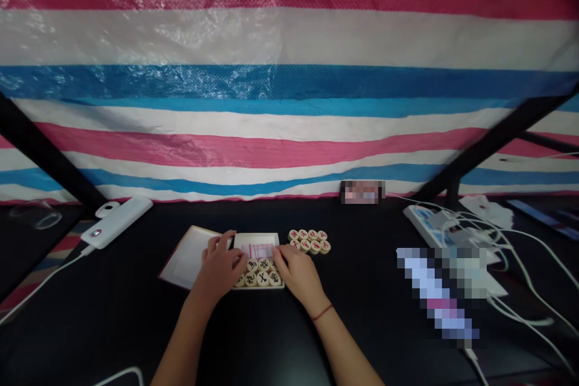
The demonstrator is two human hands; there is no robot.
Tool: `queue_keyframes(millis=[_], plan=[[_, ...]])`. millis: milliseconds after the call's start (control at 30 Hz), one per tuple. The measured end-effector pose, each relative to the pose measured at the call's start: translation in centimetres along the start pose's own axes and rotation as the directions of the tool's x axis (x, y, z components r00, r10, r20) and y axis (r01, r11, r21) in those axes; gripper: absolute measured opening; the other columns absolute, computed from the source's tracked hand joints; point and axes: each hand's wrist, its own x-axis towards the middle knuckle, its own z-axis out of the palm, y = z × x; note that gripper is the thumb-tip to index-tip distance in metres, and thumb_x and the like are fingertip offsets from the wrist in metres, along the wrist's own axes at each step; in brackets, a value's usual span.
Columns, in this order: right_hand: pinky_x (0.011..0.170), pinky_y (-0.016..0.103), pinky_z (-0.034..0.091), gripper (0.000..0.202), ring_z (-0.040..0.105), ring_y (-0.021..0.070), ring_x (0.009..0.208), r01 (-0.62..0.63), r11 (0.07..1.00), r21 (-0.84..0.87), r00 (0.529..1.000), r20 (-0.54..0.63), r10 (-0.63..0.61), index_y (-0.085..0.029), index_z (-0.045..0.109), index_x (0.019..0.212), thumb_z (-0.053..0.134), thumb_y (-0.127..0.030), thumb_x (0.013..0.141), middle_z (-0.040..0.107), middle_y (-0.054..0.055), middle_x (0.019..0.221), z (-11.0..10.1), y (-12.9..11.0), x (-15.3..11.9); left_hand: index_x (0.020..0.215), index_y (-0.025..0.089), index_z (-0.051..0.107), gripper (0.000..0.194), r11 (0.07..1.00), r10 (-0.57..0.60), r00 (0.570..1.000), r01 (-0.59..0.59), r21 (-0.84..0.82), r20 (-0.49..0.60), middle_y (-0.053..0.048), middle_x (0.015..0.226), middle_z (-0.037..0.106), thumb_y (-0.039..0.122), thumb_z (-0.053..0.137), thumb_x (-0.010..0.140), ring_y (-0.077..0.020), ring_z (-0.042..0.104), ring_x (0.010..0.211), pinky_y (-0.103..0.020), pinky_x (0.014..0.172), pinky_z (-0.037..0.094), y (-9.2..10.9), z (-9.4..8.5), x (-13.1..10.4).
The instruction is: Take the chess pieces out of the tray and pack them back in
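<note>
A white box [258, 287] stands in the middle of the black table, with several round pieces bearing black characters [263, 278] in its near half and a folded pink-lined sheet [257, 251] behind them. My left hand [220, 268] is at the box's left side, fingers apart, thumb close to the pieces. At the right rim is my right hand [298, 271], its fingertips touching the sheet or box edge; whether they pinch anything is hidden. Several pieces with red characters [310, 241] sit in two rows right of the box. The box lid [190, 256] lies left, partly behind my left hand.
On the left lies a white device [118, 223] with a cable. A power strip [425, 226] with tangled white cables is at the right, beside a blurred phone-like object [434, 292]. Another blurred device [362, 192] stands at the back, before a striped sheet [271, 151].
</note>
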Motion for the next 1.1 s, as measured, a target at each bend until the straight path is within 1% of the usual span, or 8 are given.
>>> queue_keyframes(millis=[133,333,367,500,567,700,900,1100], plan=[[0.069,0.024,0.044,0.037,0.066,0.0171,0.08,-0.032,0.998,0.051,0.999,0.0,0.032,-0.02,0.067,0.088,0.036,-0.036,0.099,0.069,0.005,0.085,0.0,-0.2,-0.3,0.082,0.027,0.076,0.019,0.998,-0.038,0.998,0.041,-0.051,0.046,-0.007,0.136,0.048,0.033,0.058,0.084,-0.0363,0.042,0.119,-0.058,0.094,0.04,-0.2,-0.4,-0.1],[0.07,0.027,0.048,0.035,0.069,0.0212,0.081,-0.101,0.987,0.122,0.994,0.048,0.095,-0.023,0.063,0.115,0.049,-0.045,0.091,0.072,0.006,0.096,-0.4,-0.3,-1.4,0.085,0.026,0.075,0.018,0.998,0.003,0.999,-0.001,-0.063,0.038,-0.007,0.137,0.046,0.031,0.058,0.081,-0.0355,0.042,0.121,-0.057,0.095,0.04,-0.5,-0.5,-0.2],[0.07,0.028,0.049,0.041,0.068,0.0217,0.082,-0.102,0.985,0.137,0.994,0.06,0.095,-0.023,0.06,0.119,0.055,-0.047,0.087,0.071,0.006,0.1,-0.6,-0.3,-1.7,0.085,0.026,0.075,0.017,0.998,0.001,0.999,0.002,-0.061,0.049,-0.007,0.137,0.046,0.031,0.058,0.081,-0.0351,0.042,0.12,-0.056,0.094,0.041,-0.5,-0.5,-0.2],[0.083,0.035,0.05,0.084,0.065,0.0264,0.098,-0.03,0.984,0.173,0.996,0.091,0.014,-0.024,0.045,0.137,0.075,-0.052,0.063,0.065,0.008,0.117,-1.0,0.1,-2.8,0.085,0.026,0.074,0.017,0.998,-0.025,0.997,0.029,-0.056,0.073,-0.007,0.137,0.046,0.031,0.059,0.081,-0.0352,0.043,0.121,-0.055,0.094,0.041,-0.4,-0.6,-0.1],[0.085,0.039,0.05,0.092,0.064,0.0288,0.1,0.007,0.992,0.128,0.994,0.103,-0.021,-0.023,0.044,0.139,0.077,-0.053,0.059,0.064,0.009,0.116,-1.0,0.1,-3.2,0.088,0.027,0.075,0.018,0.998,-0.026,0.998,0.029,-0.052,0.057,-0.007,0.137,0.047,0.03,0.059,0.08,-0.0359,0.043,0.12,-0.055,0.093,0.041,-0.5,-0.5,-0.1],[0.082,0.04,0.051,0.081,0.064,0.0288,0.097,0.025,0.999,0.03,0.993,0.114,-0.028,-0.02,0.047,0.136,0.076,-0.045,0.065,0.065,0.01,0.11,-0.6,-0.1,-3.3,0.088,0.028,0.075,0.018,0.999,-0.017,0.999,0.019,-0.043,0.05,-0.007,0.137,0.046,0.03,0.058,0.08,-0.0364,0.044,0.12,-0.056,0.092,0.042,-0.4,-0.5,-0.2],[0.084,0.039,0.051,0.064,0.065,0.0276,0.096,-0.019,0.999,0.037,0.997,0.081,0.016,-0.018,0.053,0.126,0.072,-0.04,0.07,0.066,0.011,0.112,-0.2,-0.2,-3.1,0.087,0.026,0.073,0.017,1.0,-0.003,0.997,0.005,-0.026,0.081,-0.007,0.137,0.046,0.028,0.058,0.079,-0.0357,0.044,0.119,-0.056,0.093,0.042,-0.3,-0.5,-0.3],[0.085,0.038,0.051,0.064,0.065,0.0271,0.099,-0.012,0.998,0.054,0.997,0.072,0.008,-0.019,0.052,0.127,0.071,-0.041,0.07,0.065,0.011,0.117,-0.2,-0.1,-3.0,0.084,0.021,0.07,0.015,0.99,0.132,0.99,-0.135,-0.045,-0.049,-0.009,0.114,0.055,0.022,0.059,0.074,-0.027,0.053,0.1,-0.045,0.093,0.046,-1.0,0.1,-0.1]])
